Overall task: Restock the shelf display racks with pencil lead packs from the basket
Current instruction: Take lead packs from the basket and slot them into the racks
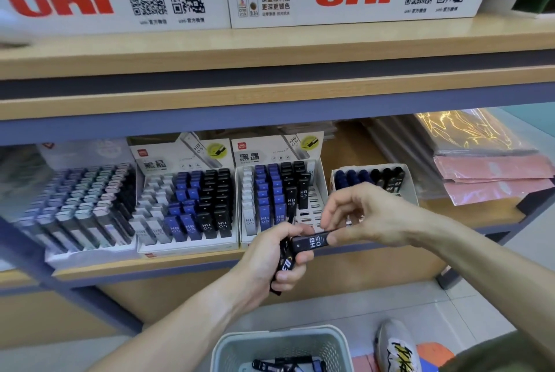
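You hold a black pencil lead pack (312,242), marked HB 0.5, lying sideways just in front of the half-empty display rack (280,191). More black packs (284,266) stand bunched upright below it. The pale slotted basket (240,347) on the floor holds a few dark packs.

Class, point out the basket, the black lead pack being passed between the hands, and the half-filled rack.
basket (228,347): head view, left rim.
black lead pack (312,242): head view, printed label.
half-filled rack (312,212): head view, empty slots.
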Tool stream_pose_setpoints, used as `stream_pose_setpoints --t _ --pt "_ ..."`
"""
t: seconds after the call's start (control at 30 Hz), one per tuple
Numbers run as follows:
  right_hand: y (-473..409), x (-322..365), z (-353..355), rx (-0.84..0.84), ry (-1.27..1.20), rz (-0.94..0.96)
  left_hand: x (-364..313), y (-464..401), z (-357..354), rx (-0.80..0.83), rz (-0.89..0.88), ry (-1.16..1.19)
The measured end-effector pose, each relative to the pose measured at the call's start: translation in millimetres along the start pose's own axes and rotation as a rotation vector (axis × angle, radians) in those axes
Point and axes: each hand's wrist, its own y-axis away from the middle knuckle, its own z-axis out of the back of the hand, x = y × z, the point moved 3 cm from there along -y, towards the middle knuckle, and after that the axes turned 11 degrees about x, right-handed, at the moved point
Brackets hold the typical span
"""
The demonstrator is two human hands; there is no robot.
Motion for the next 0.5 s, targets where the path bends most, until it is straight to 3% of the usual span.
stream_pose_setpoints --t 0.23,0.5 --pt "-11.0 -3.1 7.8 -0.126 -0.045 0.051 -0.6 14.5 20.7 -0.128 -0.024 -0.051" --pt "-44.4 -10.1 2.5 -0.473 0.404 0.088 -1.7 18.1 23.0 -0.181 0.017 -0.062"
